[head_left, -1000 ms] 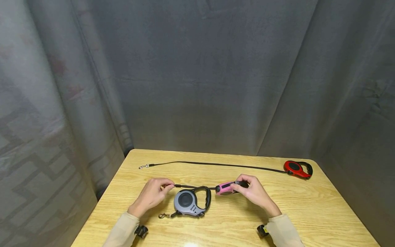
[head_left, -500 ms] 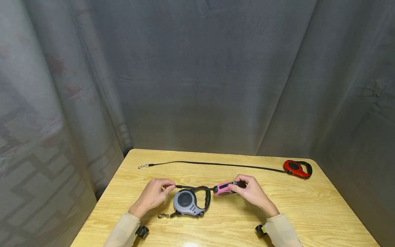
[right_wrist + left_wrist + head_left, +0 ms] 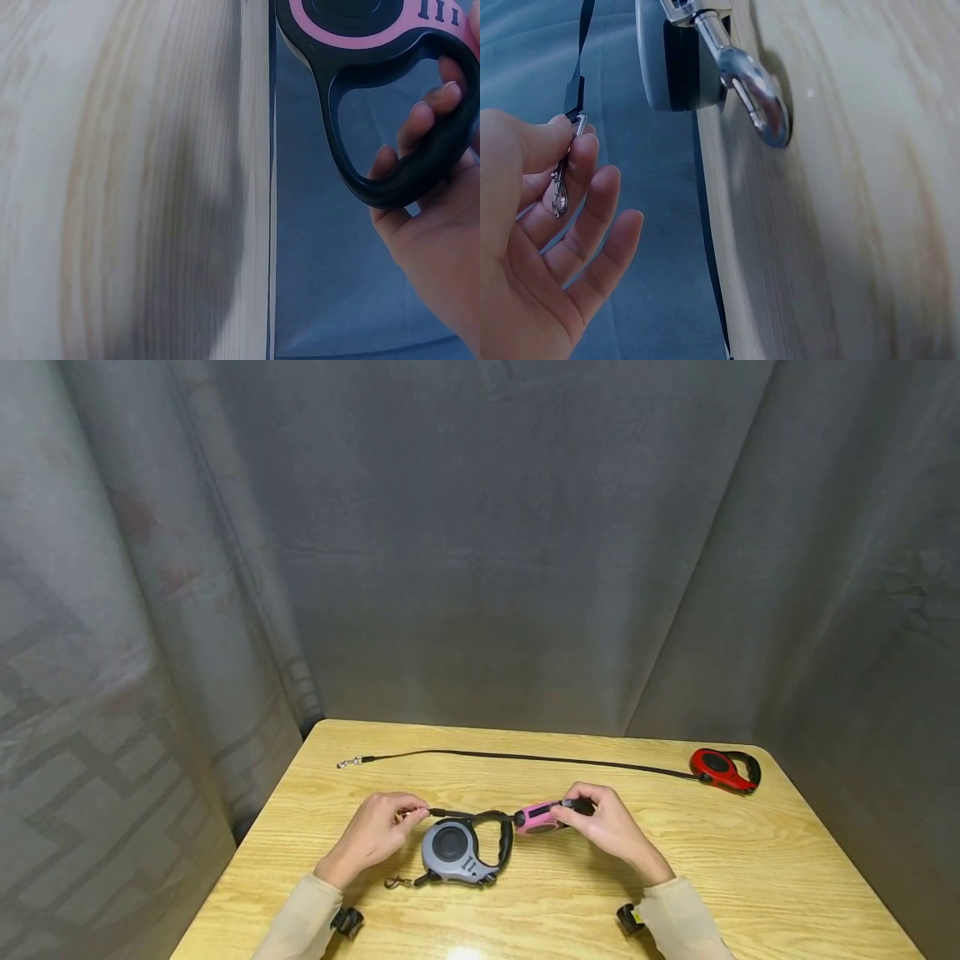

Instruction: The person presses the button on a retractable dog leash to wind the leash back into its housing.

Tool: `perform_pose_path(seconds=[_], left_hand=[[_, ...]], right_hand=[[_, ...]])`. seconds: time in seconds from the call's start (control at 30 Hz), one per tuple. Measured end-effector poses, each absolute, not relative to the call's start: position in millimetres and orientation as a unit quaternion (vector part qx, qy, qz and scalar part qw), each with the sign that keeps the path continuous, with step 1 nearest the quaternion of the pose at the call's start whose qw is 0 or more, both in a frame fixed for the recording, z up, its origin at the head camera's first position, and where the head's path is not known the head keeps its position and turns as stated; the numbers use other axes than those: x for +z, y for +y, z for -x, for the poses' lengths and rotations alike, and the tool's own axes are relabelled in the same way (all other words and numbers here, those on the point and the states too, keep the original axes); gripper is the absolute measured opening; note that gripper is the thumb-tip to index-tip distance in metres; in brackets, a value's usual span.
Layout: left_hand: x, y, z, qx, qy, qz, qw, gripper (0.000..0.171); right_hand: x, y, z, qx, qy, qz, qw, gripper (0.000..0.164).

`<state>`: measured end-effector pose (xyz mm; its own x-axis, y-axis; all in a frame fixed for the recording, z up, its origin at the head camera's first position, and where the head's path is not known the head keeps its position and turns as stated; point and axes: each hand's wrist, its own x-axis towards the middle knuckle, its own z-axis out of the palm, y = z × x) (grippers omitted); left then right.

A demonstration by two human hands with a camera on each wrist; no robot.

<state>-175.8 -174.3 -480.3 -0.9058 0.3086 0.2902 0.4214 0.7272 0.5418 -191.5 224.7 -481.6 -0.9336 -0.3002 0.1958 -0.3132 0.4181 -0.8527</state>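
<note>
Apparently fingers-curled right hand (image 3: 609, 827) on pink leash (image 3: 537, 817)

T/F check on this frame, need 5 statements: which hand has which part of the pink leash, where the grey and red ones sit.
1. The right hand grips the black handle of the pink retractable leash. True.
2. The left hand holds the grey retractable leash. False: it pinches the metal clip at the end of the pink leash's black strap; the grey one lies on the wooden table between the hands.
3. The red retractable leash lies at the table's far right corner. True.
4. The red leash's strap is fully wound in. False: its black strap stretches left across the table.
5. The grey leash's clip hangs over the table edge. False: it rests on the tabletop.
</note>
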Motion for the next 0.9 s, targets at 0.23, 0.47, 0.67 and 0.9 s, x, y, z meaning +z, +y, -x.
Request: perform_pose_path(seconds=[0.23, 0.47, 0.67, 0.9], left_hand=[[-477.9, -169.1, 174.6, -0.318, -0.923, 0.205, 0.077, 0.009], [-475.3, -166.9, 175.0, -0.319, -0.919, 0.219, 0.079, 0.01], [-475.4, -164.8, 174.5, -0.322, -0.918, 0.221, 0.063, 0.012], [-476.3, -163.0, 175.2, -0.324, -0.915, 0.231, 0.065, 0.01]], right_hand=[[-482.8, 222.1, 192.8, 0.511, -0.839, -0.186, 0.005, 0.016], [-481.8, 219.8, 193.3, 0.504, -0.842, -0.192, 0.012, 0.017], [-482.4, 217.3, 193.2, 0.505, -0.841, -0.192, 0.007, 0.017], [-479.3, 214.0, 192.8, 0.501, -0.845, -0.187, -0.001, 0.017]])
